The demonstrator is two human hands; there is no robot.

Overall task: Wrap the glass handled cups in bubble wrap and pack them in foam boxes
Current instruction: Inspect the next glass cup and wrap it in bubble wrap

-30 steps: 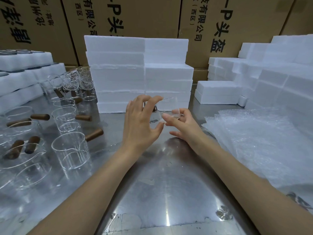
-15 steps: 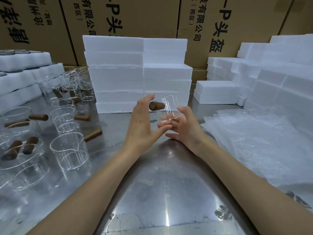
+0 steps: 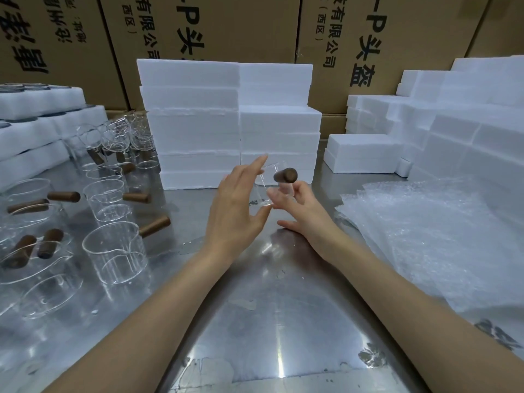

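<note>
A clear glass cup with a brown wooden handle is held above the middle of the steel table. It lies tilted, with the handle pointing towards me and to the right. My left hand spans it between thumb and outstretched fingers. My right hand pinches its lower edge just under the handle. A pile of bubble wrap sheets lies at the right. White foam boxes are stacked behind the hands.
Several more glass cups with wooden handles stand and lie on the left of the table. Foam trays sit at the far left, and more foam boxes are piled at the right. Cardboard cartons form the back wall.
The cup has been turned in both hands: its wooden handle swung from behind my left hand round to the right and now faces me. My left fingers have straightened.
</note>
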